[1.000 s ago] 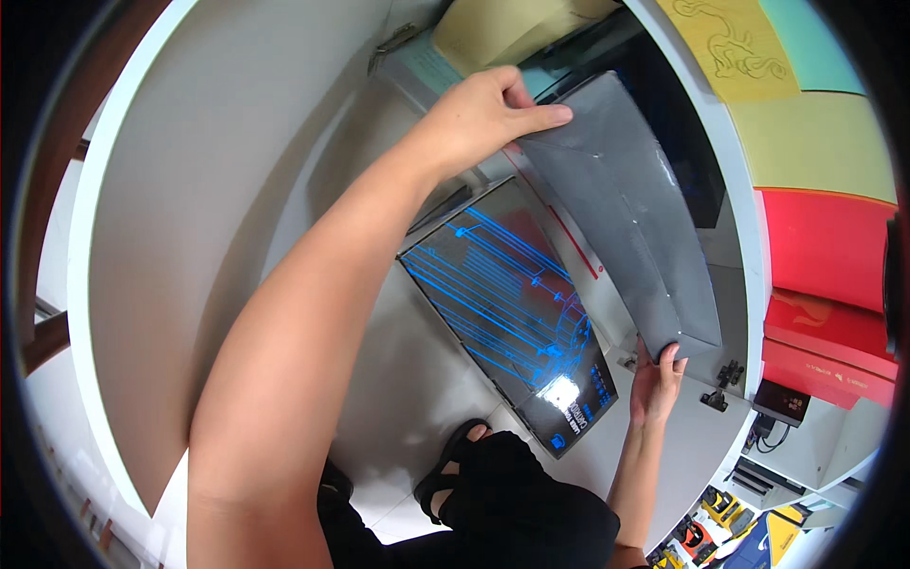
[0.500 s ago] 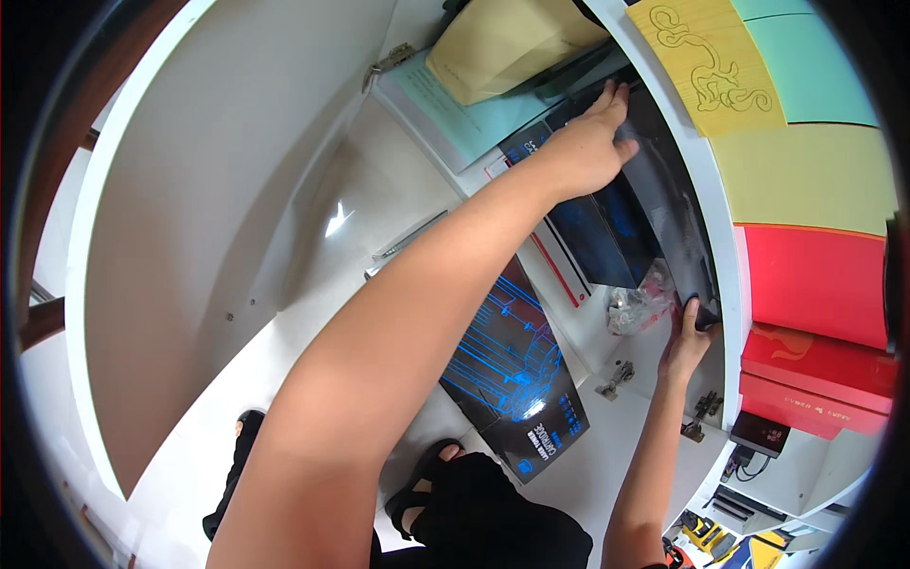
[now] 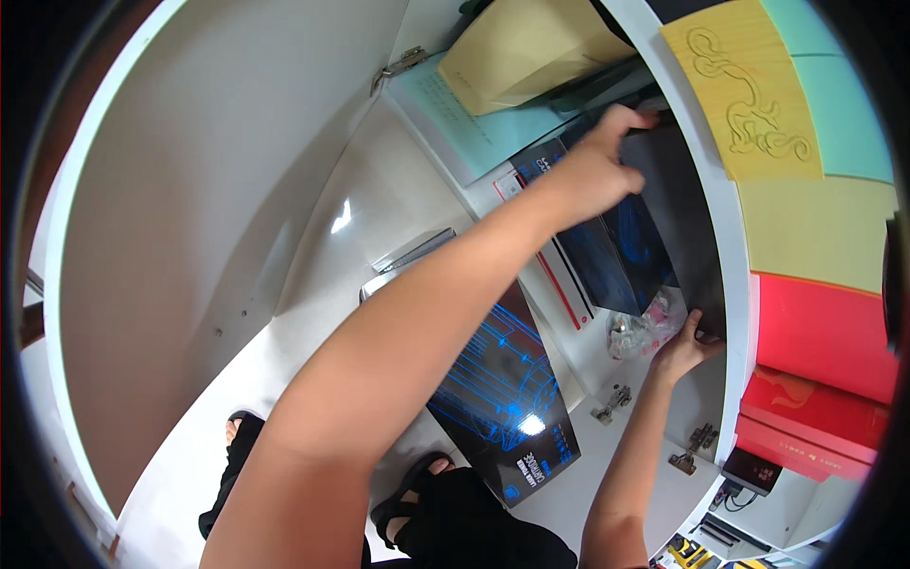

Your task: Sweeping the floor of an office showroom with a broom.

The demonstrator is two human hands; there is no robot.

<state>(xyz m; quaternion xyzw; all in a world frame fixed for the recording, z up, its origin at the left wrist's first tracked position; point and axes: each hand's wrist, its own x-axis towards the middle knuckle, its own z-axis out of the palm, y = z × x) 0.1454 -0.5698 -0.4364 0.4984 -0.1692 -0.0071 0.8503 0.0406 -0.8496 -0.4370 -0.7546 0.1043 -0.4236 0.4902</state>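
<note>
My left hand (image 3: pixel 597 166) reaches far into a white cabinet and grips the upper end of a dark grey flat panel (image 3: pixel 675 223). The panel stands on edge against the cabinet's right wall. At the panel's lower corner, my right hand (image 3: pixel 684 349) pinches its edge. A dark blue box (image 3: pixel 607 251) lies on the shelf just left of the panel. Beside my right hand sits a clear bag of small parts (image 3: pixel 637 332). A black box with blue line art (image 3: pixel 502 403) lies nearer to me, partly hidden under my left forearm.
The white cabinet door (image 3: pixel 190 237) hangs open on the left. A tan padded bag (image 3: pixel 531 47) and a pale teal sheet (image 3: pixel 469 123) lie at the back. Loose metal hinges (image 3: pixel 614 403) rest on the shelf. Yellow (image 3: pixel 749 95) and red (image 3: pixel 820 332) foam panels line the right.
Both hands have carried the grey panel from over the black box up and right into the cabinet, where it now stands against the right wall.
</note>
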